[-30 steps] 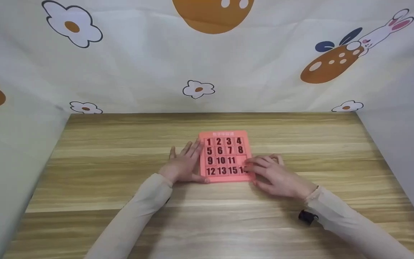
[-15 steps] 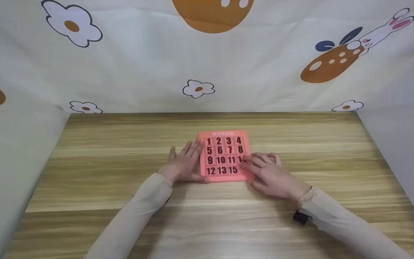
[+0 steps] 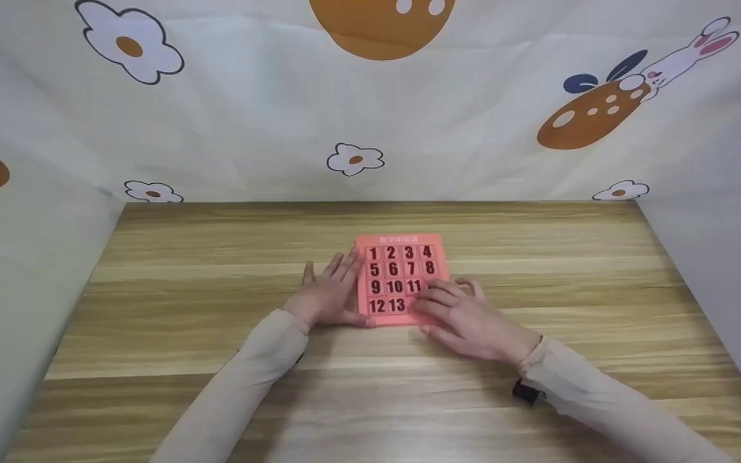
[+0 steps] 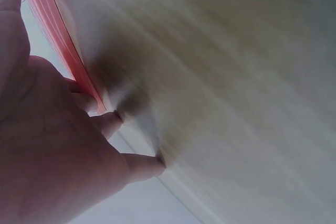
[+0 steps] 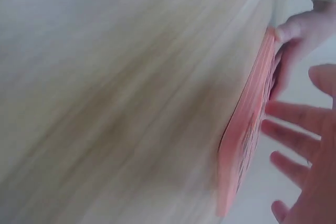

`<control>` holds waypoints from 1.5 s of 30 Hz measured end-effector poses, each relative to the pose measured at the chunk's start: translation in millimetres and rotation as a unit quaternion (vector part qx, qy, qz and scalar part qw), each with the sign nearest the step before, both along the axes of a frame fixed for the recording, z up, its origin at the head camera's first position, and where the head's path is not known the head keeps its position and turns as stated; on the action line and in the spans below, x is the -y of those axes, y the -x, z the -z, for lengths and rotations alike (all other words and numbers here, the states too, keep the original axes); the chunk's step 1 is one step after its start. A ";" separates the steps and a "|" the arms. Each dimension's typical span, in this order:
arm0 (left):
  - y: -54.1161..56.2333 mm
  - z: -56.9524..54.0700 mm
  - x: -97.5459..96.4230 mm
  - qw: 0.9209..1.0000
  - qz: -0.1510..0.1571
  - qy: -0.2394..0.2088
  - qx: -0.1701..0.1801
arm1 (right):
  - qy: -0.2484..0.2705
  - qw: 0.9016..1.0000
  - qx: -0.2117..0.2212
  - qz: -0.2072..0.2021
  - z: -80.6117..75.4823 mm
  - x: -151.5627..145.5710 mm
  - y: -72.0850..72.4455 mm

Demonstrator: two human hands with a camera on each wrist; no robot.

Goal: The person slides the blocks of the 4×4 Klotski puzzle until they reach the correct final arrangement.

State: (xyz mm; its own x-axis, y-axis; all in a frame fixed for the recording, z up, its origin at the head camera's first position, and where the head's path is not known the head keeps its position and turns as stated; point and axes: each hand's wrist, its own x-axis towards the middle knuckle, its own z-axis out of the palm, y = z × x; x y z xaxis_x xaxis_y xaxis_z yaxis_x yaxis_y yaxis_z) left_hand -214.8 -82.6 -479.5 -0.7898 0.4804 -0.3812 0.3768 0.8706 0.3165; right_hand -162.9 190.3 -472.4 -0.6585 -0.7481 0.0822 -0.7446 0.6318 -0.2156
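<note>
A pink number slide puzzle (image 3: 399, 239) lies flat on the table, with 1 to 4, 5 to 8, and 9, 10, 11 in its upper rows. Tiles 12 and 13 (image 3: 397, 305) show at the left of the bottom row. My left hand (image 3: 327, 301) rests along the puzzle's left side, fingers extended and thumb at the lower left corner. From the right, my right hand (image 3: 476, 323) reaches over the lower right part, fingertips on the tile area, covering the rest of the bottom row. In the right wrist view its fingers (image 5: 294, 136) are spread above the puzzle (image 5: 244, 135).
The wood-grain table (image 3: 216, 244) extends all around the puzzle. A pale cloth wall (image 3: 248, 116) with flower, carrot and rabbit prints closes off the back, and pale walls stand at both sides. A dark band (image 3: 526, 392) hangs at the right wrist.
My right hand has moved left across the puzzle. The tile at bottom right went up into the third row; tile 15, visible half a second ago, is now hidden under the fingers. Left hand unmoved.
</note>
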 end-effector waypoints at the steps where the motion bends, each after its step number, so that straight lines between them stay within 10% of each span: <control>1: -0.3 -0.1 -0.1 1.000 0.000 0.001 0.000 | -0.007 1.000 0.010 -0.010 0.6 4.3 -0.1; 45: 0.8 -1.2 0.3 1.000 0.002 -0.004 0.002 | -0.036 0.997 0.074 -0.014 4.8 50.0 5.7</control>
State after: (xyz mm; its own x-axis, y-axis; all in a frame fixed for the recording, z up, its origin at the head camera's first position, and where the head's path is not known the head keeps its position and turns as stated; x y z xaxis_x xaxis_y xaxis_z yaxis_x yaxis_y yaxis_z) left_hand -215.7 -82.9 -478.3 -0.7862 0.4872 -0.3801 0.3797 0.8662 0.3249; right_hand -168.6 140.3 -477.2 -0.6381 -0.7668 -0.0692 -0.7258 0.6291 -0.2784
